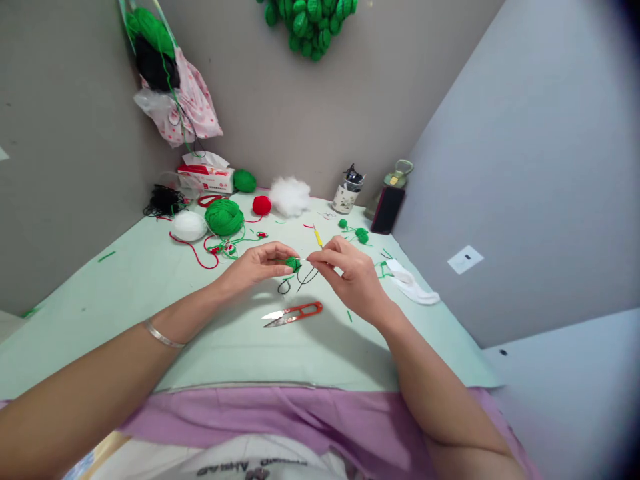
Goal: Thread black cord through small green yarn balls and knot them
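My left hand [260, 265] pinches a small green crocheted piece [293, 264] above the pale green table [150, 293]. My right hand [347, 270] is closed in a pinch on a thin needle [303, 259] whose tip meets the green piece. A dark thread [295, 283] hangs in a loop below the two hands. Red-handled thread snips [293, 313] lie on the table just in front of the hands.
Behind the hands lie a green yarn ball [224, 217], a white ball [189, 225], a red ball [261, 205], white stuffing [290, 195], a tissue box [206, 177], a jar [346, 195], a dark phone [387, 209], small green pieces [360, 234] and a white cloth [413, 283]. Walls close in on three sides.
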The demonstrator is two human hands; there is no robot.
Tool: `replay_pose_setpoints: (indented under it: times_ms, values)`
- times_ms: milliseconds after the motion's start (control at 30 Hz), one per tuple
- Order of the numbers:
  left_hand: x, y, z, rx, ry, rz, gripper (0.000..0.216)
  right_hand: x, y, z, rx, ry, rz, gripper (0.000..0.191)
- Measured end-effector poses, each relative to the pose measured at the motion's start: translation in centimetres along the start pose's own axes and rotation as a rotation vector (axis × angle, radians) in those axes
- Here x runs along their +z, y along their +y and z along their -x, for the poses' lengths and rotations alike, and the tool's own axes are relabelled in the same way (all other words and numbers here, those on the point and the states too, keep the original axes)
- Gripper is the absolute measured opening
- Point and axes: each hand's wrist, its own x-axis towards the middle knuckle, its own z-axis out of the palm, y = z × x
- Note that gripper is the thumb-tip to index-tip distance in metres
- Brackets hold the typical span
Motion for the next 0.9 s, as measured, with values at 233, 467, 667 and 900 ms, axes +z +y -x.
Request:
replay_pose_setpoints:
  times_ms: [233,467,667,900]
  values:
    - [-0.19,-0.43,-0.06,0.000,0.030,0.003,0.034,0.21,0.48,0.14,-0.056,-0.039,0.176,0.020]
    - [-0.14,-0.25,-0.01,0.007,0.045,-0.013,0.034,0.19,0.39,0.19,-0.073,-0.069,0.176,0.021]
    - [-0.21,-0.23,-0.05,0.010,0.049,-0.020,0.033,0.30,0.55,0.22,-0.061,-0.073,0.123,0.020]
    - [0.09,-0.14,0.05,-0.014,0.021,0.004,0.033,0.65,0.35,0.05,0.024,-0.102,-0.024,0.018]
